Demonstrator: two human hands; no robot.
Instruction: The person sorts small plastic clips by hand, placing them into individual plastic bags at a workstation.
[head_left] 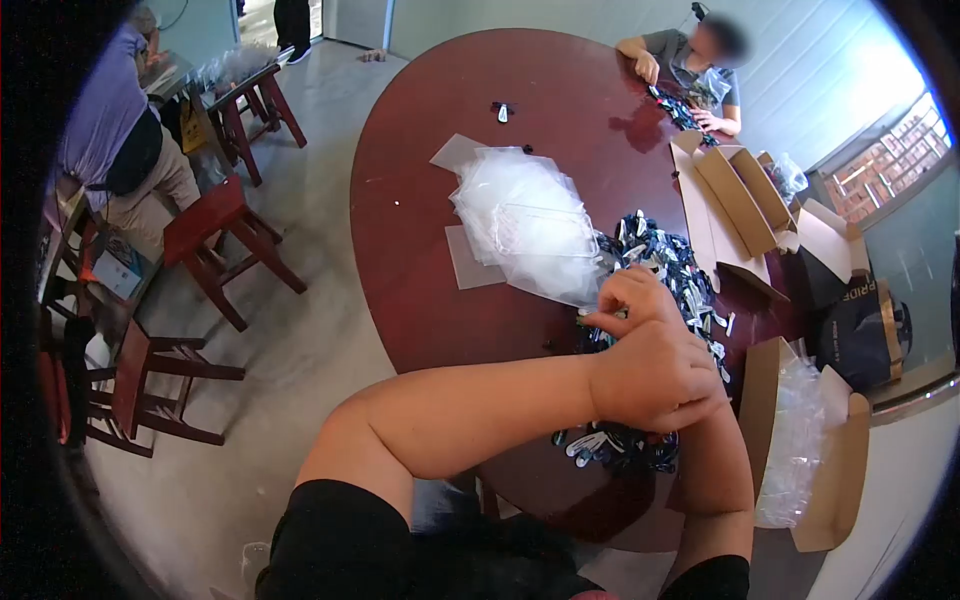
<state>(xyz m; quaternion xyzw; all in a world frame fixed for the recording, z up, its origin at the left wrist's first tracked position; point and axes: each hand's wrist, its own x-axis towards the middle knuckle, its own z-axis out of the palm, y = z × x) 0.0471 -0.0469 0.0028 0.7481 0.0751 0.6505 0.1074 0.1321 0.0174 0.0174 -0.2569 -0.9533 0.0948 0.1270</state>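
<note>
My left hand crosses over my right wrist, above a pile of small dark and silver clips on the dark red table. Its fingers are bent, and whatever they hold, if anything, is hidden. Beyond it, my right hand has its thumb and fingers pinched together near the edge of a stack of clear plastic bags. Too little shows between those fingertips to name what they grip. More clips lie below my left forearm. A single clip rests farther up the table.
Across the table a person handles clips. Cardboard boxes stand at the right, with a box of clear packets nearer me and a black bag beside them. Red stools and another person are at left.
</note>
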